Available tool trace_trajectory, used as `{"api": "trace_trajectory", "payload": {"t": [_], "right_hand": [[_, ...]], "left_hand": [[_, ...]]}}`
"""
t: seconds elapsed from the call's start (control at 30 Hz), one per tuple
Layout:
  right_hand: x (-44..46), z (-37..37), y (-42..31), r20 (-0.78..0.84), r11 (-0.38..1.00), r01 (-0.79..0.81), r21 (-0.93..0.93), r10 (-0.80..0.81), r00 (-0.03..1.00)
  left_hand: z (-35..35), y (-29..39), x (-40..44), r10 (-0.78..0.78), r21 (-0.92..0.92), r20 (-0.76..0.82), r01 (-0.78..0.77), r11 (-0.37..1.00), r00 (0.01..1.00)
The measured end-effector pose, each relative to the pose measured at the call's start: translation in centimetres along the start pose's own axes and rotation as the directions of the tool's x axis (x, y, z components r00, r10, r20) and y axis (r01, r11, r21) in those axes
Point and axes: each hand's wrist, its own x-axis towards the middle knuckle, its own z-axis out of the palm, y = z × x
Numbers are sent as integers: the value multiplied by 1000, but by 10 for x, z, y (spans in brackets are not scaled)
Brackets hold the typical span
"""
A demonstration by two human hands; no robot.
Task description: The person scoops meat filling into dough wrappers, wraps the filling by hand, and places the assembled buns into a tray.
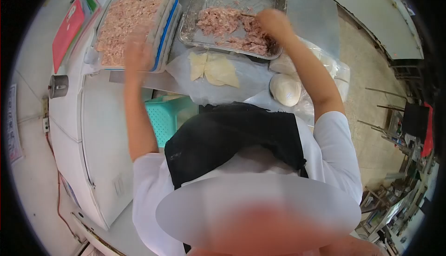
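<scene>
My left hand (138,51) is smeared by motion over the near right part of a stacked plastic tray (163,28). Rows of small, pale pink pieces that look like wontons (132,16) fill that tray. My right hand (274,23) is closed at the right side of a metal pan (186,28), around a thin stick-like tool (247,15) whose kind I cannot make out. Minced meat (220,21) lies in the pan in loose heaps. In front of the pan, thin dough wrappers (218,72) rest on a clear plastic sheet (181,81).
Right of the wrappers sit a round dough ball (285,90) and plastic-wrapped bundles (341,72). A green perforated basket (161,119) stands below the table edge. On the white cabinet at left are a metal cup (58,86) and a red folder (68,33).
</scene>
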Motion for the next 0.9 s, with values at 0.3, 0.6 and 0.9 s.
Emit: {"api": "trace_trajectory", "payload": {"t": [0.3,0.6,0.9], "right_hand": [[-11,-95,-29,359,990,-8,144,-44,932],[-27,-59,-44,209,964,183,191,-223,952],[-12,-43,-69,353,977,174,127,-208,912]], "left_hand": [[154,82,-93,265,-352,471,-96,931,841],[152,41,-89,-323,-553,475,563,614,818],[115,6,-67,-438,-867,491,373,-331,753]]}}
